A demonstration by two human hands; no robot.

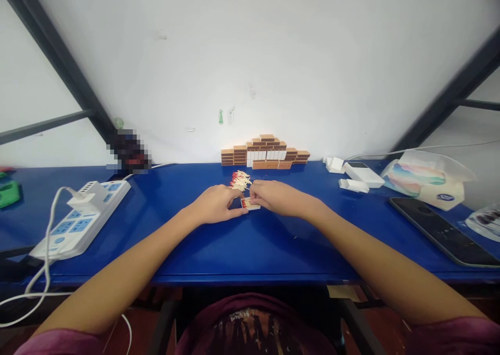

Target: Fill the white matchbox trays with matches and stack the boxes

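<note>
Midway along the blue counter (pixel 219 256), between front and back edges: a white matchbox tray (pixel 253 207) with red-tipped matches (pixel 246 204) inside. At its left end, left hand (pixel 219 203), narrow grip holding the tray, thumb at the near corner. Over the right end, right hand (pixel 271 196), fingertips bunched; cannot tell about anything pinched there. Just behind, a loose match pile (pixel 239 180). Expect light, thin, crushable card; hold gently by the short ends. Expect stiff, snappable sticks; pinch mid-length.
</note>
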